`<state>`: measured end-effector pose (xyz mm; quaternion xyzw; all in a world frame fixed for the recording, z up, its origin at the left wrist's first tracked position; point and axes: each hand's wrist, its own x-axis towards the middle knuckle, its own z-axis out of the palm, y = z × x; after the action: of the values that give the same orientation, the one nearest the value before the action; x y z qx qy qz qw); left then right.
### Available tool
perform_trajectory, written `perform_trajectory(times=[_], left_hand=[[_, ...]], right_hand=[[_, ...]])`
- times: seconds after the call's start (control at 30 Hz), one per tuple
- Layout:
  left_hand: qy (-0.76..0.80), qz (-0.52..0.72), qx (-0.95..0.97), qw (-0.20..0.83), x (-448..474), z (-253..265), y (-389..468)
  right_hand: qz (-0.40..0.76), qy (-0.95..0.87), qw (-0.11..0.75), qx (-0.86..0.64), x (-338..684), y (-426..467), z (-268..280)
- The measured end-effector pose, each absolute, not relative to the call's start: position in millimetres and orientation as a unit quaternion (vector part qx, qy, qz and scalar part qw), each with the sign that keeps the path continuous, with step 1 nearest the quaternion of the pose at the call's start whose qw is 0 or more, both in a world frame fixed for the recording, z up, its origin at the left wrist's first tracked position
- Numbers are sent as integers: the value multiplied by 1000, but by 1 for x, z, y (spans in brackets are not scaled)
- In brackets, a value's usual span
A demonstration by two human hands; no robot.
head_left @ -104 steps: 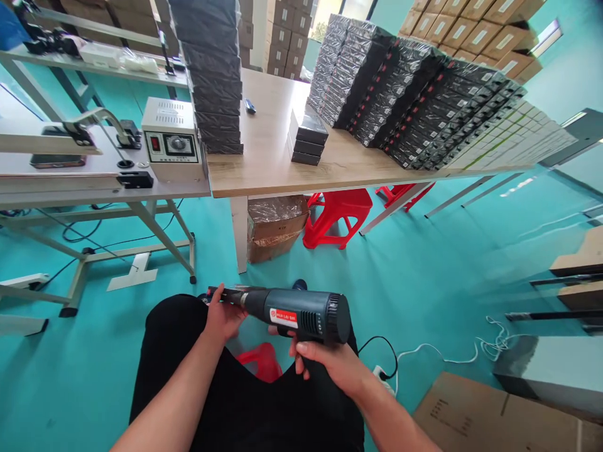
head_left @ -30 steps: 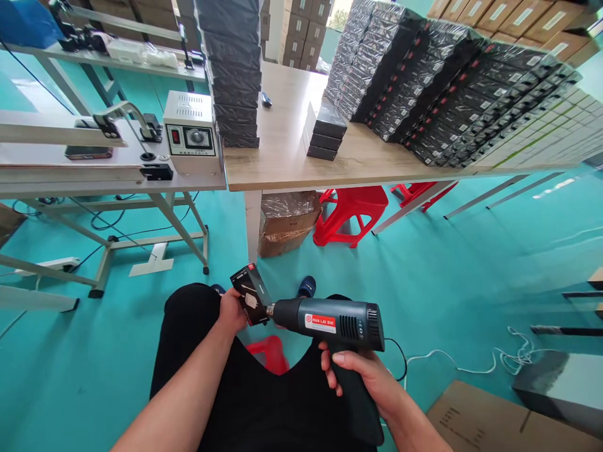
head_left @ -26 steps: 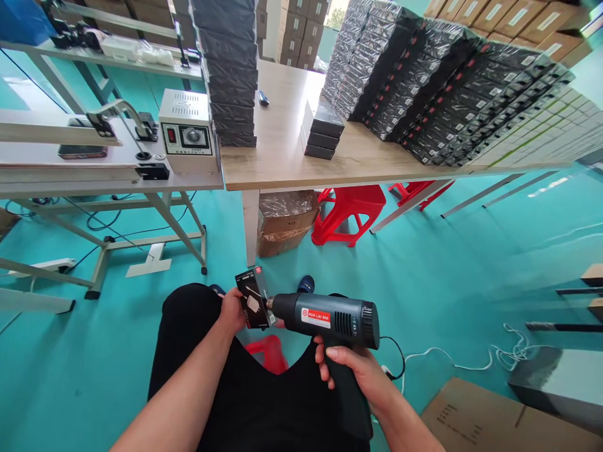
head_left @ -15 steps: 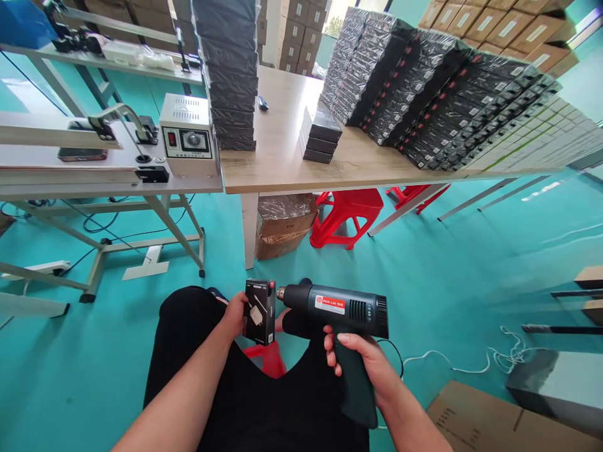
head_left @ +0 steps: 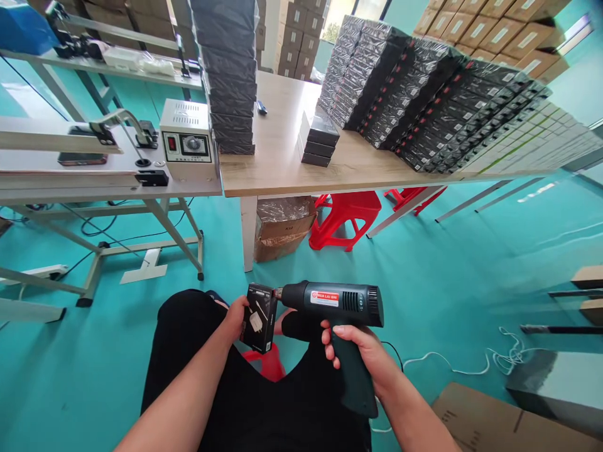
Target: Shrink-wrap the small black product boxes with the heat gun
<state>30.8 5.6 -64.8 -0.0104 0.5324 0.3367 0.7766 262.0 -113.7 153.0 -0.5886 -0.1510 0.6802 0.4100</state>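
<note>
My left hand [head_left: 234,317] grips a small black box [head_left: 260,317] printed with a white charger picture, held upright above my lap. My right hand [head_left: 358,351] is wrapped around the handle of a dark green heat gun [head_left: 335,302] with a red label. The gun's nozzle points left at the upper right edge of the box, nearly touching it. I sit with black trousers over a red stool [head_left: 269,365].
A wooden table [head_left: 282,172] ahead carries tall stacks of black wrapped boxes [head_left: 424,100] and a short stack [head_left: 316,139]. A sealing machine with a control box [head_left: 187,139] stands at left. Red stools [head_left: 346,213] and a carton [head_left: 282,227] sit under the table. Cardboard [head_left: 499,424] lies at right.
My left hand has turned the box from lying flat to upright with its printed face toward me. The heat gun rose slightly and its nozzle now meets the box's top corner.
</note>
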Motion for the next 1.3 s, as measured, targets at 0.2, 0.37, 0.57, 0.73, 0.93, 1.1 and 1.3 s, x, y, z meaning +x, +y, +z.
perform_trajectory(times=[0.2, 0.37, 0.57, 0.73, 0.93, 1.1, 1.3], left_hand=[[536, 347, 39, 769, 28, -64, 6], [540, 359, 45, 759, 27, -60, 8], [520, 358, 38, 774, 28, -61, 10], [513, 382, 1, 769, 27, -50, 11], [499, 416, -28, 759, 27, -48, 14], [470, 406, -31, 783, 28, -51, 16], [494, 430, -78, 752, 26, -40, 17]], right_hand=[[658, -159, 423, -602, 264, -103, 153], [692, -180, 379, -587, 269, -97, 161], [666, -221, 394, -594, 258, -82, 166], [711, -280, 287, -578, 264, -99, 165], [716, -286, 227, -595, 263, -124, 165], [683, -264, 317, -603, 259, -119, 162], [713, -292, 241, -590, 264, -140, 158]])
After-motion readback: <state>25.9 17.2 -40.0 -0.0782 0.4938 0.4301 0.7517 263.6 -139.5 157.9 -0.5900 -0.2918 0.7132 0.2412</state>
